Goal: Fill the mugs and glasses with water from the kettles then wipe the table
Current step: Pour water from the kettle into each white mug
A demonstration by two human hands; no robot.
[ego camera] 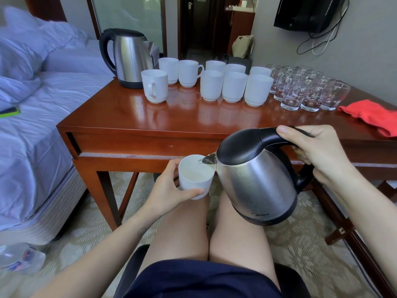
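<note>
Nearest in, above the bare legs (182, 229), the left hand (169, 190) clasped a white mug (195, 177) from the side, thumb along its near wall. It held the mug in the air, short of the table's front edge. The right hand (318, 151) was wrapped round the black handle (305, 177) of the kettle (257, 179), which was tipped so the spout (209, 160) hung just over the mug's rim. A thin stream ran in; how full the mug was, I could not tell.

The smart play here was a shallow tilt, spout close to the rim and mug level. Then the kettle should ease upright before the brim, since any slop would hit legs and carpet (90, 222).

Beyond, on the table (171, 123), a cluster of mugs (234, 87) stood upright, filled or not I couldn't say. Glasses (307, 91) sat to their right, with a red cloth (369, 117) at the right edge and a second kettle (129, 57) at the back left corner.
</note>
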